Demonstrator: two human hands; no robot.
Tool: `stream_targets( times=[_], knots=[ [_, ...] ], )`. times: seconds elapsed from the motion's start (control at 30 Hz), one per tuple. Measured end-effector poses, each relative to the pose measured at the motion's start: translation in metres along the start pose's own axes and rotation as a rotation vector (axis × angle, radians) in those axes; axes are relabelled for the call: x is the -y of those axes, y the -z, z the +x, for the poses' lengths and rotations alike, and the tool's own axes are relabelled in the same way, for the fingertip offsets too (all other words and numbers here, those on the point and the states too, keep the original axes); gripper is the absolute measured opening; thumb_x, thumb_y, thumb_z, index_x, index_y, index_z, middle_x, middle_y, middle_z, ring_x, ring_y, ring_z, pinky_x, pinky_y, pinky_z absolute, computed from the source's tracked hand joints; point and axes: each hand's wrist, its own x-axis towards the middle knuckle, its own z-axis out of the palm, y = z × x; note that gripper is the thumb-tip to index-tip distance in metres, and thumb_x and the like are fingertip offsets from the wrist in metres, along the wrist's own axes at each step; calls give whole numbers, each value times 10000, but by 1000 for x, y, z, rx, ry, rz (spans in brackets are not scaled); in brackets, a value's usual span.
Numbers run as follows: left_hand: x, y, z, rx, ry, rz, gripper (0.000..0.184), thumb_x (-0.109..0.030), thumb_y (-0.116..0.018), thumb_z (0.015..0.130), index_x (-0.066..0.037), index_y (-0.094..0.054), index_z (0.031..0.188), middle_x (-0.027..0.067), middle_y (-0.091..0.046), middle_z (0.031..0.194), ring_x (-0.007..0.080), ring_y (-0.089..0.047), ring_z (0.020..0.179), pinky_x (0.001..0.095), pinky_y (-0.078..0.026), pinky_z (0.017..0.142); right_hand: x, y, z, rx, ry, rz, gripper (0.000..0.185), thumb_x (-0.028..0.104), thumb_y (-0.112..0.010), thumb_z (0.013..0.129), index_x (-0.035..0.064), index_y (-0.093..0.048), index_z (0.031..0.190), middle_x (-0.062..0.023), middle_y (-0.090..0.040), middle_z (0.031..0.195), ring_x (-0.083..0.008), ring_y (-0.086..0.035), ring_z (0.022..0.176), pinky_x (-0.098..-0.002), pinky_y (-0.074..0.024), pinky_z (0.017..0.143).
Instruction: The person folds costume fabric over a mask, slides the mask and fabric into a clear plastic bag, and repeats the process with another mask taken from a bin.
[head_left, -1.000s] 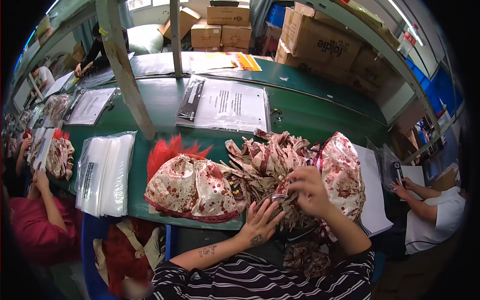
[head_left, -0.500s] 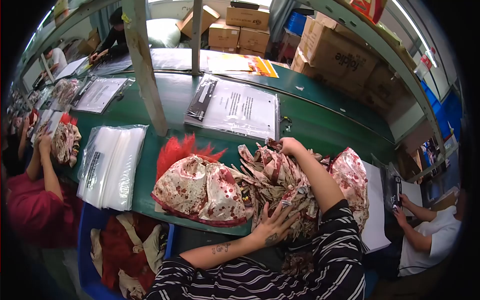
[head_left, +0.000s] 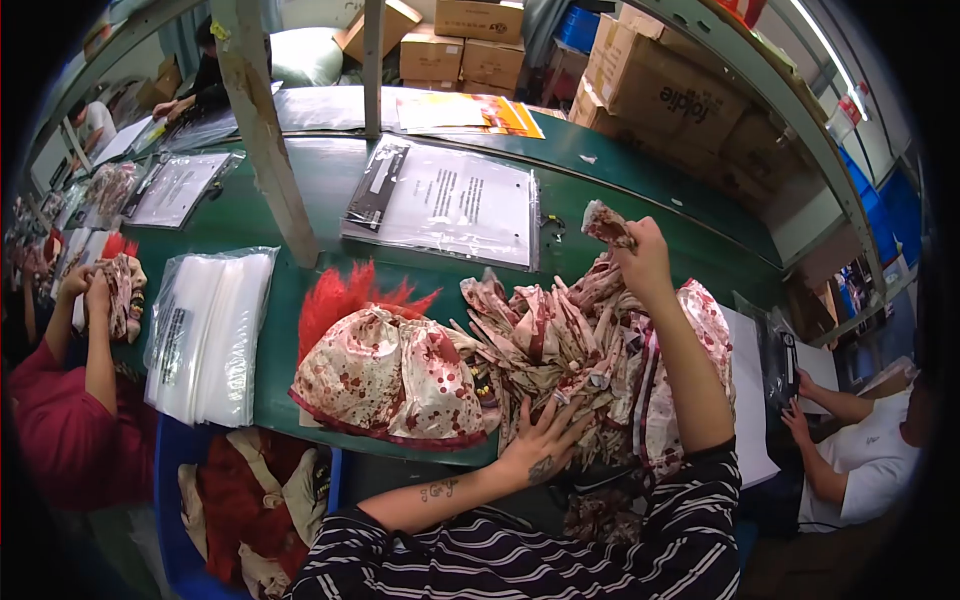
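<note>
My right hand point(head_left: 645, 262) is closed around a cream cloth glove point(head_left: 606, 222) with red spatters, lifted at the back of a heaped pile. The pile of spattered gloves point(head_left: 560, 340), with many finger-like strips, lies in front of me. My left hand point(head_left: 543, 442) rests flat on the near side of the pile, fingers spread. Left of the pile lies a folded spattered fabric piece point(head_left: 380, 385), with red artificial hair point(head_left: 350, 295) sticking out behind it. Another spattered fabric piece point(head_left: 705, 320) lies to the right, partly hidden by my right forearm.
A stack of clear plastic bags point(head_left: 210, 335) lies left, above a blue bin point(head_left: 335, 500) of red and cream cloth. Packaged printed sheets point(head_left: 450, 200) lie across the green table point(head_left: 620, 240). White paper point(head_left: 750, 410) lies right. Co-workers sit on both sides; cardboard boxes point(head_left: 670, 90) stand behind.
My right hand has risen and moved right, pulling a glove up from the pile. My left hand stays on the pile. The view has shifted slightly.
</note>
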Motion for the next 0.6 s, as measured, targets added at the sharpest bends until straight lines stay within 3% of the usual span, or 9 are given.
stream_targets(
  times=[0.13,0.2,0.27,0.3,0.37,0.53,0.6],
  knots=[
    [-4,2,2,8,22,-15,711,-355,-624,898,-120,-390,1526,186,-286,1611,428,-214,1459,700,-172,1102,37,29,-63,-28,164,56,275,-147,-581,725,9,-591,952,-76,-475,979,-229,-462,806,-326,-430,702],
    [-4,5,2,11,46,-19,685,-341,-613,911,-99,-397,1515,179,-277,1620,436,-208,1475,701,-192,1095,30,19,-112,120,26,265,138,-50,-616,793,24,-550,889,-87,-483,968,-230,-466,810,-332,-434,720],
    [-3,2,0,21,52,-24,662,-337,-615,908,-91,-420,1491,183,-281,1616,441,-221,1467,708,-193,1089,42,14,-168,240,-323,464,124,72,-632,859,51,-510,843,-89,-493,971,-231,-471,824,-357,-436,754],
    [-3,-1,-1,29,62,-27,639,-332,-617,905,-83,-444,1467,187,-285,1613,446,-234,1458,714,-195,1082,47,9,-187,224,-178,324,86,133,-613,889,66,-563,872,-94,-518,1009,-251,-490,870,-374,-434,810],
    [-4,-4,-3,51,82,-33,596,-323,-621,898,-66,-490,1419,196,-292,1607,456,-259,1441,727,-199,1070,49,3,-208,171,285,-74,72,88,-585,885,63,-627,938,-114,-544,1098,-285,-520,958,-407,-433,910],
    [-13,33,5,32,60,-6,532,-289,-674,847,-21,-560,1292,212,-404,1511,453,-359,1348,676,-233,1081,45,-5,-225,-52,383,-289,202,-5,-585,836,70,-674,1002,-136,-550,1178,-307,-530,1050,-407,-441,961],
    [-15,42,2,24,68,-61,530,-268,-675,842,-21,-557,1296,206,-423,1490,445,-378,1335,648,-252,1083,41,-11,-239,-77,299,-184,234,-26,-587,824,68,-671,1022,-136,-550,1181,-305,-535,1047,-404,-447,961]
  ],
)
